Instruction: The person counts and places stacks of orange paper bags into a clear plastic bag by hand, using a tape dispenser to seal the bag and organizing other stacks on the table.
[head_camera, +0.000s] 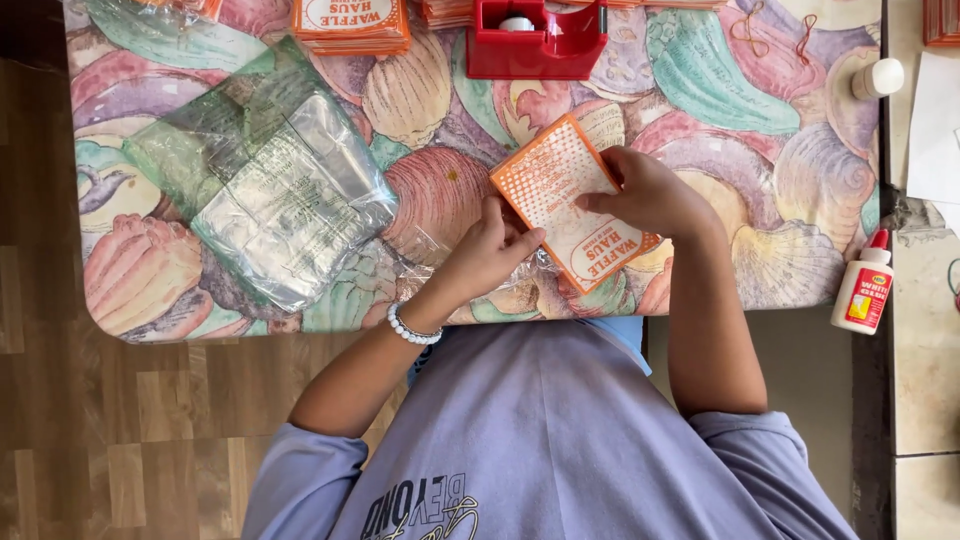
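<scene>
Hands meet over the counter (700, 130): the left hand (490, 250) pinches the near edge of an orange-and-white paper sleeve (570, 200), the right hand (650, 195) grips its far side. Beyond lie crumpled clear plastic bags (270, 190) and a red tape dispenser (535, 40).

The person wears a lavender short-sleeved shirt (560, 440) with dark lettering and a white bead bracelet (412, 330).
</scene>
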